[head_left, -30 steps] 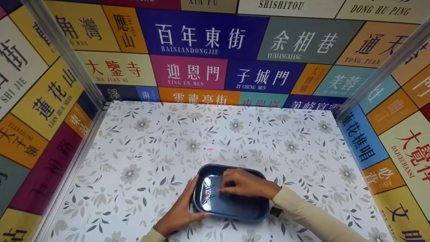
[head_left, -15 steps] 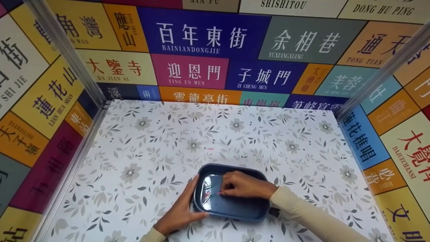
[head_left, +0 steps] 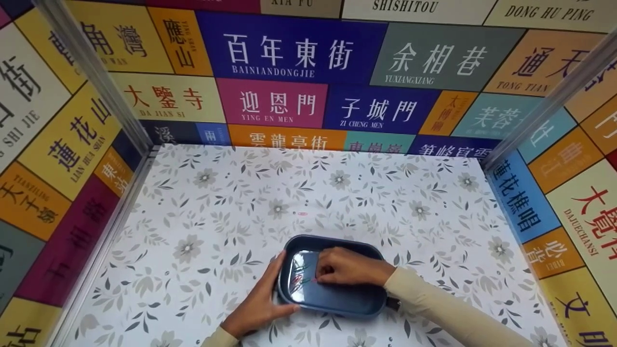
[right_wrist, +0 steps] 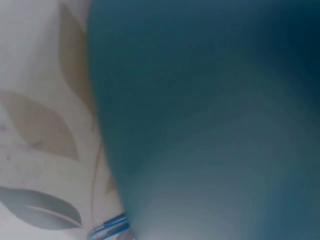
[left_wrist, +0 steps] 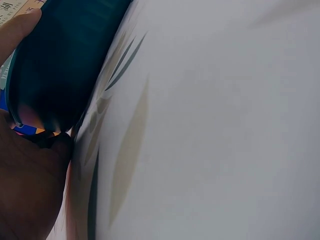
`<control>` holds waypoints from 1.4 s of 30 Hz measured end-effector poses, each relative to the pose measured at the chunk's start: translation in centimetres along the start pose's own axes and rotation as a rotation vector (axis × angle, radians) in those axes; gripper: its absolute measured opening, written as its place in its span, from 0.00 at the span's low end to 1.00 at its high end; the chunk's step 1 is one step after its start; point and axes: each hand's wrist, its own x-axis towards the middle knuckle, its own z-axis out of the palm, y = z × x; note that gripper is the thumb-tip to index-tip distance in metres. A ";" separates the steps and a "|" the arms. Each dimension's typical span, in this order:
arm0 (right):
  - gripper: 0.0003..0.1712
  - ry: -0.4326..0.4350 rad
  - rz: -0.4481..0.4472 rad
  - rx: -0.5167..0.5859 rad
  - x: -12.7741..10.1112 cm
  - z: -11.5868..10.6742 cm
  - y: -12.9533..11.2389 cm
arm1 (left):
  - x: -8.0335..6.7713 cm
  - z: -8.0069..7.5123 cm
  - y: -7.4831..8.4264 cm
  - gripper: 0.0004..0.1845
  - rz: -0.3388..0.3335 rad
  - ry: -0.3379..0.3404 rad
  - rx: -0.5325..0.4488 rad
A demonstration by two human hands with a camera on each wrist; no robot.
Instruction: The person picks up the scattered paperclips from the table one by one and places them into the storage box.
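A dark blue rectangular dish [head_left: 356, 300] with rounded corners stands near the table's front. My left hand [head_left: 258, 304] grips its left end, the thumb at the near edge and the fingers along the far side. Over the dish, my right hand [head_left: 351, 267] has curled fingers and pinches a small pink item, apparently a paper clip [head_left: 314, 279], mostly hidden by the fingertips. Thin red and green pieces [head_left: 299, 277] lie at the dish's left inside. The dish wall [right_wrist: 190, 100] fills much of the right wrist view, where my right hand does not show.
A pink clip-like piece [head_left: 302, 213] lies on the flower-patterned tabletop [head_left: 231, 202] behind the dish. Blue wire loops [right_wrist: 109, 227] show beside the dish wall in the right wrist view. Something dark [head_left: 393, 303] sits under the right wrist. Sign-printed panels [head_left: 284, 103] enclose the back and sides.
My right hand has shifted slightly downward over the dish, and less of the pink piece sticks out from its fingertips. My left hand and the dish stay put.
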 end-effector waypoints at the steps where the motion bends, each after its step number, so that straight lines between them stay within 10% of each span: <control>1: 0.03 0.000 -0.003 0.005 0.0 -0.1 -0.1 | 0.0 0.0 0.0 0.69 -0.001 0.000 0.000; 27: 0.03 0.181 -0.167 0.182 2.3 -5.2 -0.7 | 0.1 0.0 -0.1 0.70 0.016 -0.001 -0.004; 42: 0.03 0.273 -0.060 0.247 4.0 -7.0 1.2 | 0.0 0.0 -0.1 0.70 0.013 0.002 -0.008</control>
